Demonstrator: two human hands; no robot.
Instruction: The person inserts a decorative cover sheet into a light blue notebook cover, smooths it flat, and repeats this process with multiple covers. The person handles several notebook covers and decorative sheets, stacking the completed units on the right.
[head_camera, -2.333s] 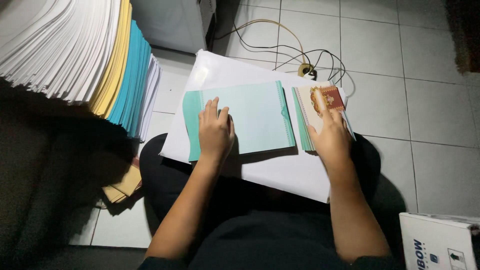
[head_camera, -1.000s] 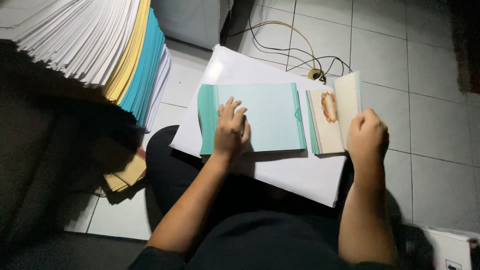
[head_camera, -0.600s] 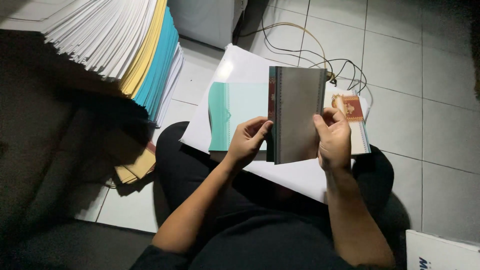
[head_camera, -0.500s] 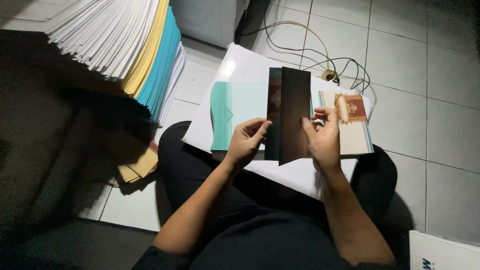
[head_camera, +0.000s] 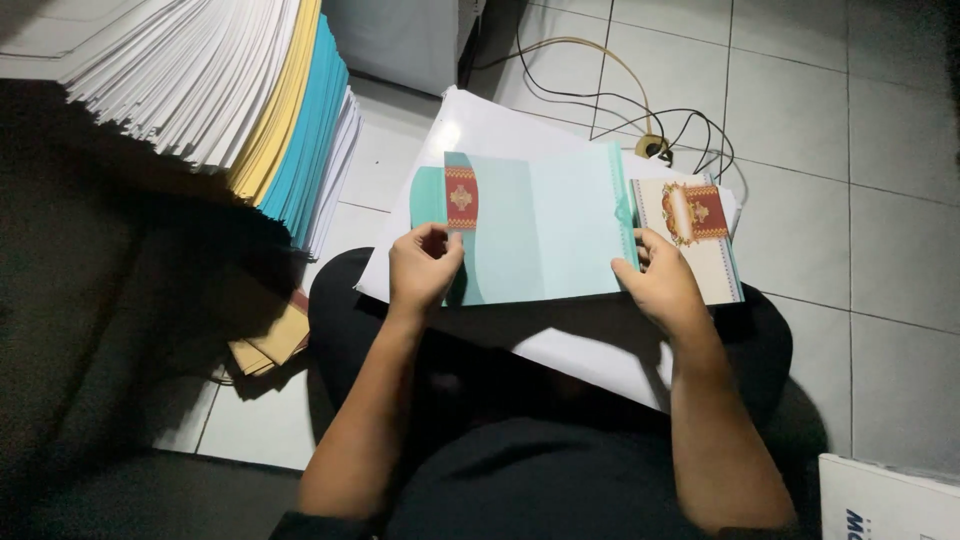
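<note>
Gripping teal card (head_camera: 545, 225) at frame centre: left hand (head_camera: 423, 268) pinches its lower left edge, right hand (head_camera: 662, 285) clasps its lower right edge. Card lies open over white sheet (head_camera: 480, 125); cream card pile (head_camera: 695, 235) just right.

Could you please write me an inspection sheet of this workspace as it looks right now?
Surface: large white sheet lying across the person's lap, over a grey tiled floor.
Job's things: opened teal card with a red and gold panel at its left flap; cream card with a red and gold emblem to its right.
Clutter: tall stack of white, yellow and blue paper; brown envelopes on the floor; white box.
Grippers: left hand pinches the teal card's left flap; right hand grips its right edge.
Cables: dark cables looped on the tiles.
Surroundings: dim, tiled room.
</note>
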